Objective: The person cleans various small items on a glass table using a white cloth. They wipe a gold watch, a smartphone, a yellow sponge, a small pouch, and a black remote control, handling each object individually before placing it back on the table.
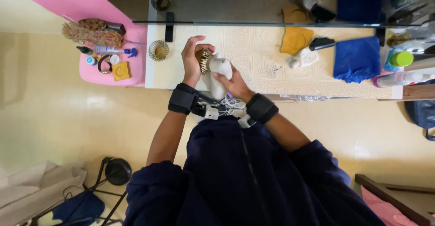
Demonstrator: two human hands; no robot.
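Hands meet over the cream textured countertop (253, 49). The left hand (191, 60) curls its fingers around a small gold wire-ring holder (204, 59), steadying it in the air, while the right hand (233, 83) presses a bunched white cloth (219, 74) against it, fingers closed on the fabric, apparently wiping. One matching gold holder (158, 50) stands on the counter's left end. One blue folded cloth (357, 58) and one yellow cloth (295, 40) lie further right.

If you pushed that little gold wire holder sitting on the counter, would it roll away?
The gold wire holder probably slides rather than rolls, since it sits on its flat end. Its open wirework suggests it is light, so a nudge could shift it easily. Thin wires might bend if squeezed.
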